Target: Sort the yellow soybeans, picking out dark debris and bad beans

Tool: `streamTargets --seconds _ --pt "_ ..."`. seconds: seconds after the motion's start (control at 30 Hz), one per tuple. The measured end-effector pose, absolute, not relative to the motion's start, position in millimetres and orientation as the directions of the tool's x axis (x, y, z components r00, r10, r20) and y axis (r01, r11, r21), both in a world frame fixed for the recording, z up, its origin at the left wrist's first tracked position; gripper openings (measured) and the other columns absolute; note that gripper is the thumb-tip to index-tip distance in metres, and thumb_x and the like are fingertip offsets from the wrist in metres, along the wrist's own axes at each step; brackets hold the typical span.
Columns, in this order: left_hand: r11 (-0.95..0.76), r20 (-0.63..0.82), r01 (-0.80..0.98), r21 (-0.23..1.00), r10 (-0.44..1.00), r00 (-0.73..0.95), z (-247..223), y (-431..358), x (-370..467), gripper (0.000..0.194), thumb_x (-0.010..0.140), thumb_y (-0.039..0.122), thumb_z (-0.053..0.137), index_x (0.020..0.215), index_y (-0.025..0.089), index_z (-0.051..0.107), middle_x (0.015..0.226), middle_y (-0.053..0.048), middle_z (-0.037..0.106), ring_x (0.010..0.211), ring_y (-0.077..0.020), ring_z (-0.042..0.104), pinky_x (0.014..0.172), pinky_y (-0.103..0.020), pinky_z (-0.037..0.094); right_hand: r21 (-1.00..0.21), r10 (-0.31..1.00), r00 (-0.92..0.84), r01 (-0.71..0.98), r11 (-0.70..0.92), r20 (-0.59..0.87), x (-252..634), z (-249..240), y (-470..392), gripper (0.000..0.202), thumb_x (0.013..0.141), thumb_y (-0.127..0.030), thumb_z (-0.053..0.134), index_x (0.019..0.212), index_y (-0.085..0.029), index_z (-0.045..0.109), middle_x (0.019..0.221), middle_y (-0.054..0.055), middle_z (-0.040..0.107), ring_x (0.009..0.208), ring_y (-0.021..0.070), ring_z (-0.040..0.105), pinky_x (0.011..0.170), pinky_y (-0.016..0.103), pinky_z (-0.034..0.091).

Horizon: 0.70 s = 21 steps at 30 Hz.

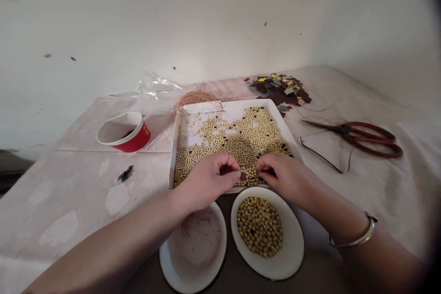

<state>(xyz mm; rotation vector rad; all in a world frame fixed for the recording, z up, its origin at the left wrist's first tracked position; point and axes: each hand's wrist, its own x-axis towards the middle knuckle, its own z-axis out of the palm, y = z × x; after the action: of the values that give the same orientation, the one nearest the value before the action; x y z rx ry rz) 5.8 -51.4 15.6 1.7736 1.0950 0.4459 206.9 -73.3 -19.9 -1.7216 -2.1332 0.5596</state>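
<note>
With the left hand [208, 177] and right hand [288, 177] curled, contents unclear, lowering the right one carelessly could tip the bead bowl [292, 248].

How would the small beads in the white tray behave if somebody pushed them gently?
The beads would probably roll, because they look round. Each one seems light, being tiny compared with the left hand. Some might spread into the bare part of the tray, though its raised walls should stop most.
</note>
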Motion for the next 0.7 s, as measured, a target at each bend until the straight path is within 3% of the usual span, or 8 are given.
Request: streamTargets --seconds 0.17,0.33,0.5,0.7 --pt "-0.135 -0.159 0.471 0.872 0.831 0.533 14 -51 6 0.010 0.077 0.026 0.053 0.075 0.017 0.057 0.073 0.000 0.060 0.068 -0.0115 0.053 0.061 -0.024 0.040 -0.438 0.982 -0.188 0.883 0.167 -0.005 207 -18 -74 0.008 0.074 -0.014 0.052 0.070 -0.019 0.058 0.074 0.003 0.060 0.069 0.0171 0.053 0.060 0.027 0.036" --pt "-0.113 -0.171 0.462 0.880 0.831 0.530 16 -51 6 0.009 0.076 0.024 0.052 0.075 0.016 0.057 0.073 -0.001 0.061 0.068 -0.0119 0.052 0.061 -0.024 0.039 -0.485 0.984 -0.169 0.857 0.174 0.055 205 -14 -74 0.009 0.075 -0.014 0.052 0.069 -0.019 0.056 0.073 0.002 0.058 0.068 0.0159 0.052 0.060 0.026 0.035" --pt "-0.114 -0.163 0.458 0.881 0.838 0.521 16 -51 6 0.008 0.075 0.021 0.051 0.073 0.016 0.056 0.068 0.000 0.057 0.062 -0.0104 0.048 0.056 -0.023 0.037 -0.580 0.955 -0.189 0.761 0.290 0.230 188 5 -89 0.007 0.079 -0.015 0.053 0.074 -0.020 0.054 0.078 0.001 0.056 0.074 0.0152 0.051 0.064 0.027 0.036" --pt "-0.134 -0.160 0.458 0.879 0.822 0.547 18 -53 7 0.008 0.073 0.020 0.051 0.072 0.016 0.057 0.067 0.001 0.055 0.063 -0.0108 0.046 0.056 -0.024 0.036 -0.558 0.917 -0.317 0.727 0.400 0.243 170 11 -104 0.010 0.080 -0.012 0.053 0.073 -0.019 0.052 0.079 0.002 0.054 0.076 0.0169 0.049 0.065 0.029 0.036"
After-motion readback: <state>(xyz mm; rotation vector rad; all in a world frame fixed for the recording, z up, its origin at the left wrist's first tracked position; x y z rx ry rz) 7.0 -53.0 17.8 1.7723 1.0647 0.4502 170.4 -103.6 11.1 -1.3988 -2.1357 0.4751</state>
